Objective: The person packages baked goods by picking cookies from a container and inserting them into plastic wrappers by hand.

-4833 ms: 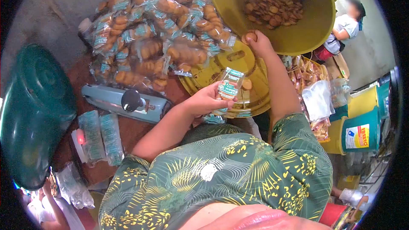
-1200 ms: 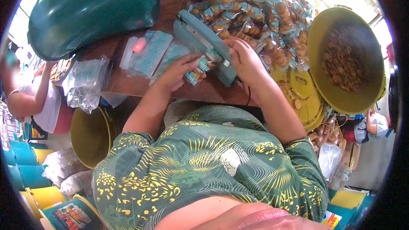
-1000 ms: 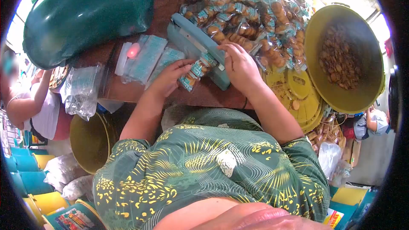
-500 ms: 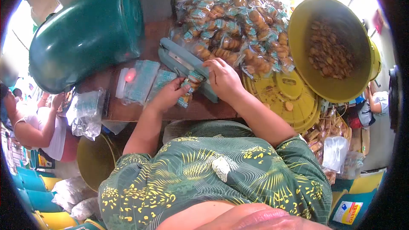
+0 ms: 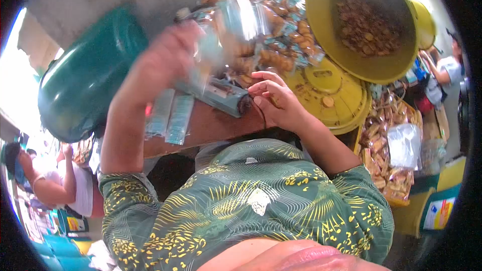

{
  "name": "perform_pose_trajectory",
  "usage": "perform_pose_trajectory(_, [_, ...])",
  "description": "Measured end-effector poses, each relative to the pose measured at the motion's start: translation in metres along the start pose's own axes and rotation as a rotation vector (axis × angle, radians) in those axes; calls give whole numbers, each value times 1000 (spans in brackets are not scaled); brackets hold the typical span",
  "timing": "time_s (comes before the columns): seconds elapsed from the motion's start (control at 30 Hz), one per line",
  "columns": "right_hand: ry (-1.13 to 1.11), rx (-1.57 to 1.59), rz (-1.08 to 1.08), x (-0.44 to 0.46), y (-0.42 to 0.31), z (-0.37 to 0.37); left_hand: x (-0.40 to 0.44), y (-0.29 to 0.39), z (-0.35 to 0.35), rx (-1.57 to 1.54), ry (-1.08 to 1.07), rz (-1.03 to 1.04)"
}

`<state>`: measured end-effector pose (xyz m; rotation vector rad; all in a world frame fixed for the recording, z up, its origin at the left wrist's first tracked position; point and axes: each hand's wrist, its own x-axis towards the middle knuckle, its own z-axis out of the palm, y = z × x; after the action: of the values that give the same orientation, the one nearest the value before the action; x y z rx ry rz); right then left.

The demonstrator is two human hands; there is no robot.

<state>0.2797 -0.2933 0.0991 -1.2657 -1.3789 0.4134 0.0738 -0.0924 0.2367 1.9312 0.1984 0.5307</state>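
My left hand (image 5: 175, 52) is raised over the back of the table and smeared by motion, so its fingers do not show clearly. To its right a blurred, shiny clear packet (image 5: 243, 12) appears in front of the pile of filled packets (image 5: 281, 57). A blue-grey bag sealer (image 5: 221, 98) lies on the table below. Beside its near end is my right hand (image 5: 278, 100), fingers apart and holding nothing I can see. Flat printed plastic bags (image 5: 179, 119) lie left of the sealer.
A green drum (image 5: 93, 75) lies on its side at left. At right, a yellow tub (image 5: 321, 20) holds brown pieces, beside a yellow lid (image 5: 321, 108). A crate of packets (image 5: 386, 160) stands below. Other people (image 5: 63, 183) are at both sides.
My left hand has gone up and away from the sealer, no longer holding the small filled packet there. My right hand has come off the sealer's top to its near end. The view has shifted.
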Motion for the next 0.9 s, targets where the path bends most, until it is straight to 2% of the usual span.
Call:
perform_pose_trajectory(0.03, [4, 14, 20, -8, -4, -6, 15, 15, 0, -38, 194, 171])
perform_pose_trajectory(0.07, [0, -22, 53, -16, -2, -13, 25, 18, -6, -246, 282, 266])
perform_pose_trajectory(0.17, [-1, -307, -22, -43, 7, -43, 24, -14, -12, -77, 534, 327])
perform_pose_trajectory(0.23, [66, -307, 118, -66, 7, -63, 14, -78, -22, 179, 606, 196])
perform_pose_trajectory(0.3, [160, -182, 273, -86, 5, -88, -6, -123, -10, 546, 638, -76])
perform_pose_trajectory(0.33, [215, -157, 315, -94, 12, -104, -18, -191, -29, 553, 636, -190])
perform_pose_trajectory(0.4, [318, -102, 401, -110, 37, -137, -50, -238, -28, 1087, 544, -358])
perform_pose_trajectory(0.47, [367, -294, 348, -113, 59, -174, -71, -279, -37, 1244, 303, -593])
perform_pose_trajectory(0.5, [389, -387, 322, -109, 67, -190, -73, -275, -29, 1213, 353, -542])
perform_pose_trajectory(0.57, [495, -246, 387, -88, 73, -218, -76, -254, -10, 1153, 450, -447])
perform_pose_trajectory(0.63, [567, -370, 324, -68, 102, -255, -79, -275, -16, 1116, 486, -434])
perform_pose_trajectory(0.7, [533, -678, 631, -36, 98, -293, -77, -280, -23, 1100, 551, -395])
perform_pose_trajectory(0.77, [655, -716, 673, -20, 165, -367, -77, -277, -12, 1093, 623, -333])
perform_pose_trajectory(0.9, [863, -925, 687, 17, 197, -454, -69, -261, -3, 1106, 608, -376])
